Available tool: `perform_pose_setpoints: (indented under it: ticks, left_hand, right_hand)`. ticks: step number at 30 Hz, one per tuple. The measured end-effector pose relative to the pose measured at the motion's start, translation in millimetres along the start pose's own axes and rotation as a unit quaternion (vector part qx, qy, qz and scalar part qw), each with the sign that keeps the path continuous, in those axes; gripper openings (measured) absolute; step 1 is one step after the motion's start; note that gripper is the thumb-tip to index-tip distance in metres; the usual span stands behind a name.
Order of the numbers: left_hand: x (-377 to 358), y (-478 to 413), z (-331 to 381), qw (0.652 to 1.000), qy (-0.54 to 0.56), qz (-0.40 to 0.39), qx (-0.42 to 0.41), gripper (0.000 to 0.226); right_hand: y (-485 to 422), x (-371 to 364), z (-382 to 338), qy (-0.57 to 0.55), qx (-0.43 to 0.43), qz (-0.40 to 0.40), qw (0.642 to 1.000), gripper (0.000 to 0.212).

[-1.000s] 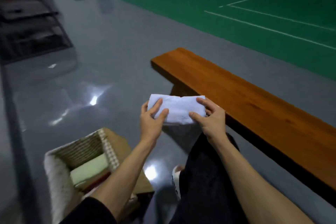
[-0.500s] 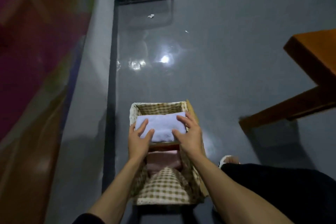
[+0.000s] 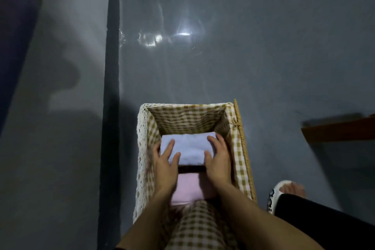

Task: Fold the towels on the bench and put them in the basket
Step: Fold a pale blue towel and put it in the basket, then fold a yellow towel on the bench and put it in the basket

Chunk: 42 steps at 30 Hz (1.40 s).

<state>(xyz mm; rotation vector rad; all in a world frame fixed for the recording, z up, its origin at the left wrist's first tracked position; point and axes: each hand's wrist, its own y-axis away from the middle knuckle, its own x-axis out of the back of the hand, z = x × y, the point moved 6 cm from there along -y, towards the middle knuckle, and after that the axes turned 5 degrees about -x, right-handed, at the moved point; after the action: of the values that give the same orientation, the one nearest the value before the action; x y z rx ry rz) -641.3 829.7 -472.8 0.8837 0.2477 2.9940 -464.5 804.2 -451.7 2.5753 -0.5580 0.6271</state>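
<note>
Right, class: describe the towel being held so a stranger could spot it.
Find the basket with checked lining on the floor. In its far half, the left hand and right hand hold a folded towel. It is pale blue; the pink towel lies nearer.

Basket (image 3: 143, 148): rectangular, woven, lined with tan-and-white check cloth, lace edge turned over the rim; upright on the floor, open. Blue towel (image 3: 188, 148): pale, folded to a neat flat rectangle, level inside the basket, laid crosswise about mid-length, clear of the far wall. Pink towel (image 3: 187, 189): folded too, lower in the basket, toward its near end. Counter (image 3: 341, 130): wooden, only one end seen, well right of the basket.
</note>
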Motion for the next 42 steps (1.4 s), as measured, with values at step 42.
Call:
perform_pose_setpoints:
  ticks: [42]
  left_hand:
    - [-310, 680, 565, 0.498, -0.151, -0.464, -0.717, 0.046]
  right_hand:
    - [642, 745, 209, 0.061, -0.335, 0.601, 0.723, 0.041]
